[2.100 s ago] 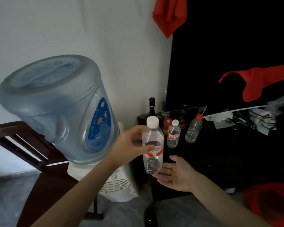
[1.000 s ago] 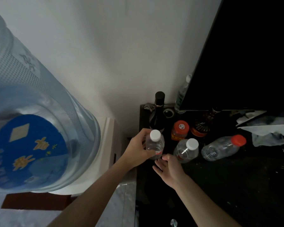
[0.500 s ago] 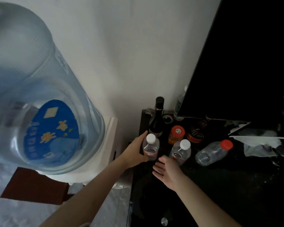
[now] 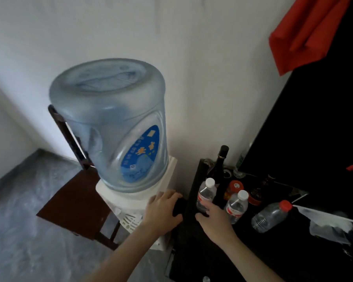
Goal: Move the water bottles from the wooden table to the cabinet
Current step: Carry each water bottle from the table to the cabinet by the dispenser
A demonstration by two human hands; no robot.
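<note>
We hold out both our hands. Our left hand (image 4: 163, 208) is beside the black cabinet (image 4: 194, 239), over the gap between it and the water cooler (image 4: 130, 200). Its fingers are loose and a bit bent, and it holds nothing. Our right hand (image 4: 213, 217) is over the cabinet top. Its fingers are loose too, and its fingertips (image 4: 207, 205) are right by the bottom of the near water bottle (image 4: 205, 195). We cannot tell if they touch it. They are not wrapped around it.

That water bottle stands up straight on the cabinet, just past our right hand, close to the cabinet's edge. It has a white cap and a red band. A second water bottle (image 4: 237, 207) just like it stands right next to our right hand, on the far side from our left hand. Further that way is a clear bottle with a red cap (image 4: 270, 216). It looks like it leans or lies, but we cannot tell which.

Behind the near water bottle stands a tall dark bottle (image 4: 219, 165). Near it is a small orange jar (image 4: 232, 189). A big black screen (image 4: 314, 129) stands at the back, and a red cloth (image 4: 306, 31) hangs above it.

Past our left hand is the big blue jug (image 4: 110, 123), upside down on the water cooler. Behind the cooler is a dark wooden chair (image 4: 69, 202) on the gray floor (image 4: 29, 241).
</note>
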